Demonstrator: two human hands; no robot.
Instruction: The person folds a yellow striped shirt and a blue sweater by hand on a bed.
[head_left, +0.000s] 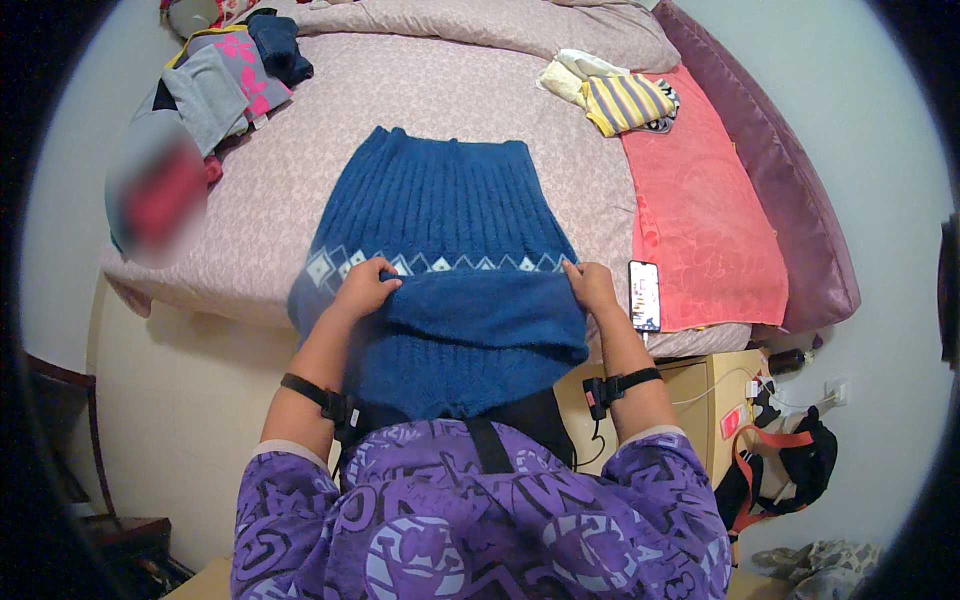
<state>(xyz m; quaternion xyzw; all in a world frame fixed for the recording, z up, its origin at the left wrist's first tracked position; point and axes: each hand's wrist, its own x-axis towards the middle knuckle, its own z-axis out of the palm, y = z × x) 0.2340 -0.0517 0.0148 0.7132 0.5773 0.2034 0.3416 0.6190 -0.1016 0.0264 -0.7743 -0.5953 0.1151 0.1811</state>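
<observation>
A blue ribbed knit garment (442, 195) with a band of white diamonds lies on the bed, its near part hanging past the mattress edge towards my lap. My left hand (367, 286) pinches a fold of the knit just below the diamond band, at the left. On the right side, my right hand (590, 285) grips the garment's edge at the same height. Between both hands the cloth is folded over and droops in a loose flap. The garment's full shape is hidden by the folds.
The bed's patterned sheet (450, 82) spreads ahead. Piled clothes (210, 97) lie at its far left, a striped yellow garment (630, 101) at the far right. A lit phone (644, 296) with a cable rests beside a coral towel (705, 225). Nearby stands a wooden cabinet (690, 394).
</observation>
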